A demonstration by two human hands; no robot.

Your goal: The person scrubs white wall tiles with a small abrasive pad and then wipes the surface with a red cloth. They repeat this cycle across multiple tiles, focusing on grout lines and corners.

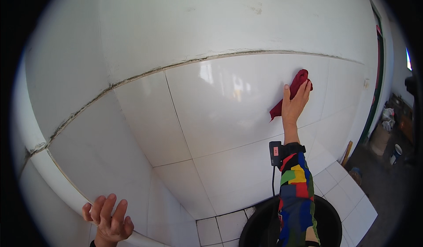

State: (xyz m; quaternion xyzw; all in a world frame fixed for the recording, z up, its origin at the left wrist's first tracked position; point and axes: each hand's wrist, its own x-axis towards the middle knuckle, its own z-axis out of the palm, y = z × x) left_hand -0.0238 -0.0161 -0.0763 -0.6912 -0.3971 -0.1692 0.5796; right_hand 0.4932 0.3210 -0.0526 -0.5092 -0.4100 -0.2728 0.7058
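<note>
My right hand (295,103) presses a dark red cloth (299,78) against the white wall tiles (231,105), below the rough upper edge of the tiling. The cloth is bunched, with one corner hanging out to the left of the wrist. A black strap with a small cabled device circles that wrist, above a multicoloured sleeve. At the lower left, my left hand (110,220) is raised with fingers apart and slightly curled, holding nothing. It is in front of the rounded white edge of a side wall; whether it touches that edge I cannot tell.
Under my right arm stands a large black tub (327,220) on a white tiled ledge (353,200). To the right are a green door frame (373,111), a wooden stick (347,153), a white container (396,153) and plastic bags (388,118) on a sack-like object.
</note>
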